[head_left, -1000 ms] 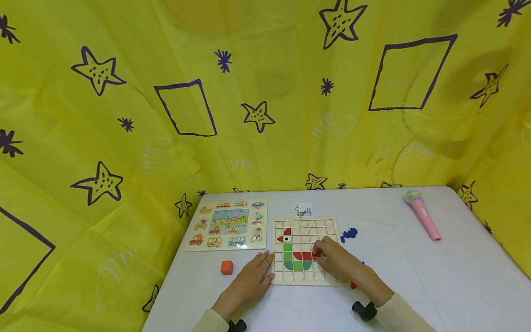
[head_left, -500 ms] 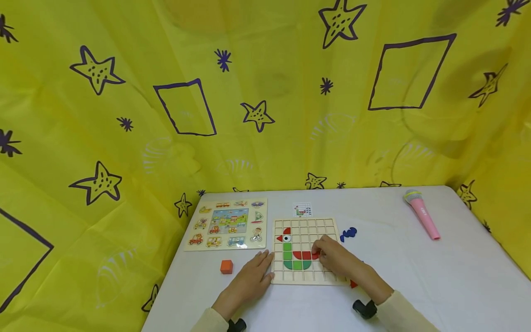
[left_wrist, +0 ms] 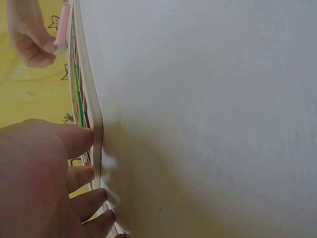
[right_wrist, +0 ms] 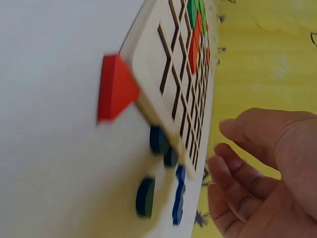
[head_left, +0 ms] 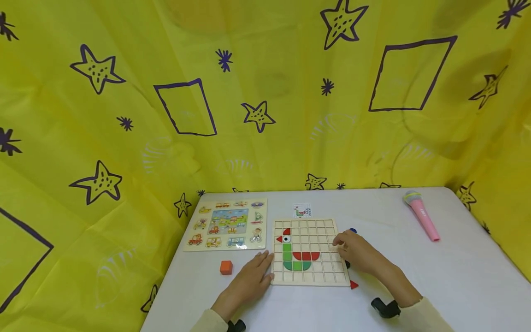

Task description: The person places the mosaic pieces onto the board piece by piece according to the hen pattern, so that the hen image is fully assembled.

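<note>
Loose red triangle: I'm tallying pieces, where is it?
In the head view, the loose red triangle lies at the near right corner of the grid board.

Grid board (head_left: 327,229) was pale wood w/ a sq. pattern; on it were bright-green squares (head_left: 287,247), darker-green curved pcs (head_left: 307,265), red pcs (head_left: 306,256), white eye pc (head_left: 286,239) w/ dark dot. R of board: dark-blue pcs (right_wrist: 145,197), red triangle (head_left: 354,285); farther R, pink mic (head_left: 425,221) w/ grey head. L of board: orange cube (head_left: 226,267), cream puzzle (head_left: 224,242) w/ multicol. pics. Backdrop (head_left: 282,152) behind board was yellow w/ dark purple stars.
</note>
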`<state>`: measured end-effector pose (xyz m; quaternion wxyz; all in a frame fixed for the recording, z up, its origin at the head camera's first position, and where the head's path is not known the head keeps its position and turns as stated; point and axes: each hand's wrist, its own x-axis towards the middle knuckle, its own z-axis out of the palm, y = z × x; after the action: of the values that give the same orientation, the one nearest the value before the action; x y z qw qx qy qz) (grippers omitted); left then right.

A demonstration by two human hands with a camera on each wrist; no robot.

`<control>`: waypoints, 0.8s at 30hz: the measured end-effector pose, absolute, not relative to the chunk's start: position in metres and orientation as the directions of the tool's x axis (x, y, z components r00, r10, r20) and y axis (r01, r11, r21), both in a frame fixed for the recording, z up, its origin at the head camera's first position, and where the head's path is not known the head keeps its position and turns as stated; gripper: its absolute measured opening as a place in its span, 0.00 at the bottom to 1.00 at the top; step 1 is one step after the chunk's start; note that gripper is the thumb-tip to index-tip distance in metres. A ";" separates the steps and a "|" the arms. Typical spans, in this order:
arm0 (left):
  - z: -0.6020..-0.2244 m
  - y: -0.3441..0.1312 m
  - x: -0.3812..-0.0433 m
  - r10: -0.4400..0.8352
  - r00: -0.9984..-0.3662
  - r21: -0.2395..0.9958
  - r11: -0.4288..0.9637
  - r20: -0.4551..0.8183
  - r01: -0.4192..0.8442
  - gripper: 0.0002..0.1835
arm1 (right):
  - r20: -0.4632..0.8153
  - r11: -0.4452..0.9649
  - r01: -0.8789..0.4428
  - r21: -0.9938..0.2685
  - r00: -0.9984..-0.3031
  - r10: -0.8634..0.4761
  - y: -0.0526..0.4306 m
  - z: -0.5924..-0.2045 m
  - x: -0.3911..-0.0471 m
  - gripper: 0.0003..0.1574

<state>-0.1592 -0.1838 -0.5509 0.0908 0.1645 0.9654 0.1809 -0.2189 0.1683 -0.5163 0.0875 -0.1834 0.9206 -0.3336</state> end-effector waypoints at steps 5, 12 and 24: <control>-0.553 -0.184 -0.160 0.348 -0.930 0.372 0.884 -0.117 0.284 0.34 | -0.098 0.735 -0.226 -0.639 -0.924 -0.370 0.191 -0.522 -0.214 0.10; -0.554 -0.184 -0.159 0.348 -0.930 0.372 0.884 -0.119 0.283 0.34 | -0.140 0.750 -0.187 -0.635 -0.926 -0.349 0.207 -0.531 -0.196 0.12; -0.553 -0.183 -0.159 0.347 -0.930 0.371 0.884 -0.117 0.284 0.34 | -0.105 0.665 -0.245 -0.706 -0.892 -0.440 0.204 -0.540 -0.163 0.16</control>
<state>-0.1593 -0.1829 -0.5528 0.0905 0.1632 0.9664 0.1765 -0.1630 0.2043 -0.5403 0.1347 -0.1896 0.9024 -0.3627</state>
